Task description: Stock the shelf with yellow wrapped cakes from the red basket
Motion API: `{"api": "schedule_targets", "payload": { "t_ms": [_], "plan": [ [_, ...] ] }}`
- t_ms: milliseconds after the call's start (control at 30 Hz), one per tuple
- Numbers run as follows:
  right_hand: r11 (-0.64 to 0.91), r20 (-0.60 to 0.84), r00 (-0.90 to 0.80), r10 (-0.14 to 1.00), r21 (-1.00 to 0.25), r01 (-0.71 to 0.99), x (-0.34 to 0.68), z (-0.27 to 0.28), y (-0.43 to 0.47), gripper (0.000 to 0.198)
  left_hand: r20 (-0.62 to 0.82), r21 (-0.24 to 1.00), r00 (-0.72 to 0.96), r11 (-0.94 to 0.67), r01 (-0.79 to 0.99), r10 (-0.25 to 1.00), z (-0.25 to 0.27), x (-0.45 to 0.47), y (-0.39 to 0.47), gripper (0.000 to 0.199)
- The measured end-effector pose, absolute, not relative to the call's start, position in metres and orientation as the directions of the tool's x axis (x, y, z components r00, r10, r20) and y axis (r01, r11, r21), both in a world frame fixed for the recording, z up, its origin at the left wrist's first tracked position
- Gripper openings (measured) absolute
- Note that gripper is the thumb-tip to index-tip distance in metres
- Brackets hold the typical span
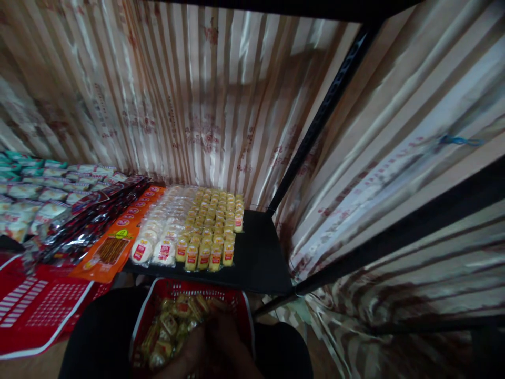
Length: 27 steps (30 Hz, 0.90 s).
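Clear, glossy plastic film wraps the yellow biscuits (211,231) and white crackers (162,226) on the matt black shelf (262,258). Toward its left edge, the orange stick-snack packet (114,239) is smooth plastic. Below its front edge, the red basket (193,287) is moulded plastic; the striped sheeting (221,105) looks creased, faintly shiny.

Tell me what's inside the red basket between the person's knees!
Lots of small, yellowish wrapped packets are inside the red basket. The left hand and right hand reach in, hiding some contents. Packets on top cover the bottom, so I can't tell what's there.

Packets (169,323) in the basket (242,318), before the shelf (262,255); second basket (23,343) left.
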State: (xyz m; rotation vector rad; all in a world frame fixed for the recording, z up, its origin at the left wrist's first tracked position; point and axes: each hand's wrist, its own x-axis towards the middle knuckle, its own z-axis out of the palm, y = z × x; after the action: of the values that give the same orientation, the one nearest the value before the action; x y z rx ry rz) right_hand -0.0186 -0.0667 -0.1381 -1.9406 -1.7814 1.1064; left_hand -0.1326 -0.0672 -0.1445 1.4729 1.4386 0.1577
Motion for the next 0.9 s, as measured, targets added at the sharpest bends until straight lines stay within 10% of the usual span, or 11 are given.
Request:
{"api": "schedule_targets", "payload": {
  "t_ms": [133, 333, 900],
  "plan": [
    [-0.327, -0.315, 0.087, 0.945, -0.906, 0.27, -0.006, -0.117, -0.064, 0.016, -0.416, 0.793, 0.323, 0.166, 0.586, 0.85, -0.116, -0.139, -0.067, 0.044],
    [-0.377, -0.375, 0.166, 0.912, -0.926, -0.021, 0.012, -0.103, -0.059, 0.036, -0.317, 0.801, 0.261, 0.11, 0.588, 0.912, -0.079, -0.146, -0.069, 0.045],
    [-0.273, -0.348, 0.229, 0.909, -0.912, -0.306, 0.018, -0.03, -0.075, 0.037, 0.127, 0.846, 0.366, -0.294, 0.445, 0.922, -0.039, -0.141, -0.088, 0.05]
  ]
}}
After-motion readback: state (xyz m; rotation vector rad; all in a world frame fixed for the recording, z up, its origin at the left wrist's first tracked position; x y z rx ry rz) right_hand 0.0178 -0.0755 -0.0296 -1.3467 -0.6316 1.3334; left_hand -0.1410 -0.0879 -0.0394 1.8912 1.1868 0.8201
